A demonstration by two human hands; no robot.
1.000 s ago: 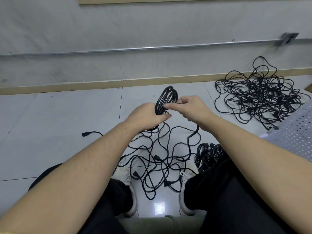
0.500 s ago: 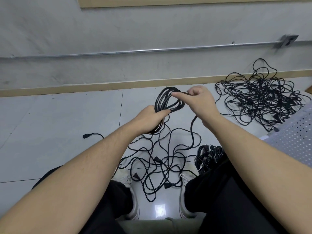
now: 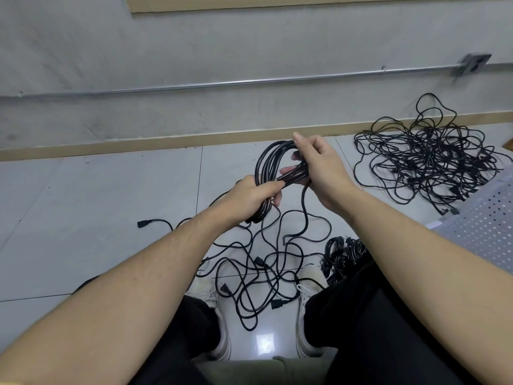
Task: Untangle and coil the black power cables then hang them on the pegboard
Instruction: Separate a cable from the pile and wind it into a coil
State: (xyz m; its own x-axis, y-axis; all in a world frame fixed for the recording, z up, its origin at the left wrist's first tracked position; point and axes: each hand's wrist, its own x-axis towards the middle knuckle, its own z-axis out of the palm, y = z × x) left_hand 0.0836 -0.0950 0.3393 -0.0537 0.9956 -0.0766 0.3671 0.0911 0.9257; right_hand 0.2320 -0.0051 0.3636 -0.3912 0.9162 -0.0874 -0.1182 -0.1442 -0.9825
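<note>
Far to my left on the tiled floor (image 3: 83, 195) lies a loose connector end (image 3: 142, 223), its lead running back towards the slack between my feet. My left hand (image 3: 251, 197) is wrapped around the lower side of the coil (image 3: 266, 168), fingers curled over the bundled turns, so the loops stand up and away from me with their long axis slanting from my left palm up towards the skirting. My right hand (image 3: 319, 169) is at the upper right of the same coil, thumb and fingers pinching the cable against the bundle; how many strands it pins I can't tell. From under that hand the free tail (image 3: 305, 215) drops straight down into the tangle on the floor (image 3: 258, 276) between my shoes, where several plugs lie among crossing loops.

What matters next, as I judge it, is that the tail feeds in from below and to the right, nearer my right hand, so that hand should draw each new turn up and over while the left simply holds the stack.

Beside my right knee sits a small finished bundle (image 3: 342, 252). Farther right, near the wall, lies the big untouched heap of cables (image 3: 427, 159), and at the right edge the perforated pegboard (image 3: 483, 229) lies flat, well apart from the coil.
</note>
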